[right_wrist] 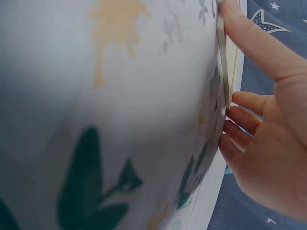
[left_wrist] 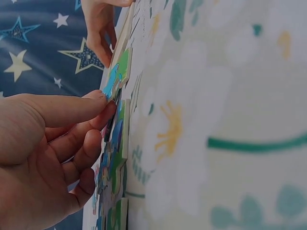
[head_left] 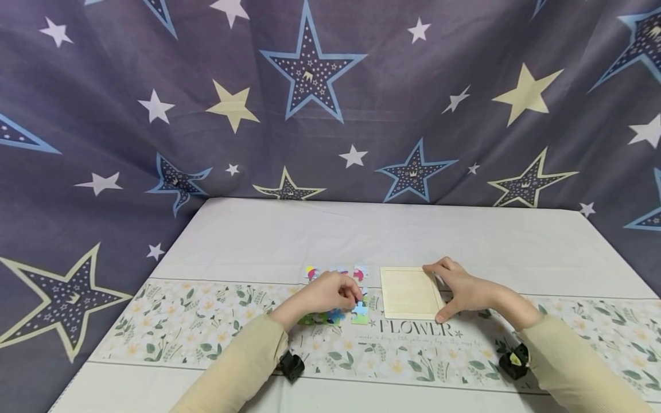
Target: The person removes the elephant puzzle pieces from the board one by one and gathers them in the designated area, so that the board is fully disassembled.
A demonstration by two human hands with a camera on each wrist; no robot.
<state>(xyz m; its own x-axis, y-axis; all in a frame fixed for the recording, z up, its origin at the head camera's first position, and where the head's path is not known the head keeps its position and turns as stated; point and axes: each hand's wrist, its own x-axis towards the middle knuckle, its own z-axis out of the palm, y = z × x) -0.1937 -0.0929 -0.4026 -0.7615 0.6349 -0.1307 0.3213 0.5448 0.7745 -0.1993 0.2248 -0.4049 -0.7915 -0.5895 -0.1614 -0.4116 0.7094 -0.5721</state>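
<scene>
My left hand (head_left: 330,293) reaches over a group of jigsaw pieces (head_left: 313,273) left of centre and covers part of them. Between its thumb and forefinger it pinches a blue and green jigsaw piece (left_wrist: 113,82), low over the cloth; the other fingers curl loosely beneath. My right hand (head_left: 467,291) spans the right side of a square, pale wooden puzzle tray (head_left: 410,292). Its thumb is at the near right corner and its fingertips reach the far right corner, holding the tray by its edge. No pieces lie inside the tray. In the right wrist view the tray's side (right_wrist: 223,57) shows edge-on.
A white tablecloth (head_left: 392,229) with a printed flower band (head_left: 222,310) covers the table. Behind it hangs a dark star-patterned curtain (head_left: 320,143). Black wrist cameras (head_left: 291,365) sit below both wrists.
</scene>
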